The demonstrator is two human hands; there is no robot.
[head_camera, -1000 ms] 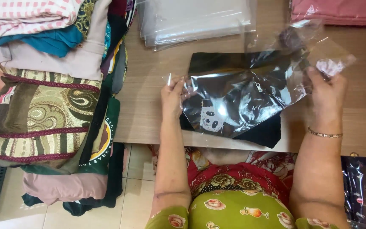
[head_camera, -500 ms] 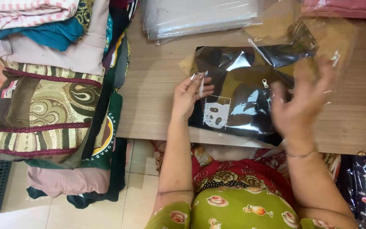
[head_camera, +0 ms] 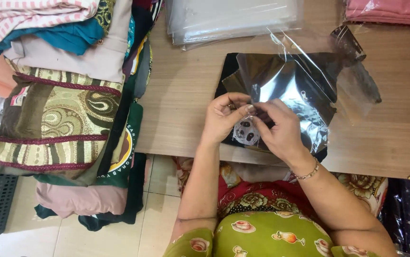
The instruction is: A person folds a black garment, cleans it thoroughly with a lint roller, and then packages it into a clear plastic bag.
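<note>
Clear plastic bag over a black garment
Left hand and right hand meet, pinching its near edge together.

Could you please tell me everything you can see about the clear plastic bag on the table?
The clear plastic bag is thin, glossy film, wrinkled and throwing bright reflections. It lies on the wooden table over a folded black garment with a small panda print; whether the garment is fully inside, I cannot tell. Its far right end lifts loosely off the table. The left hand and right hand pinch its near edge together.
</note>
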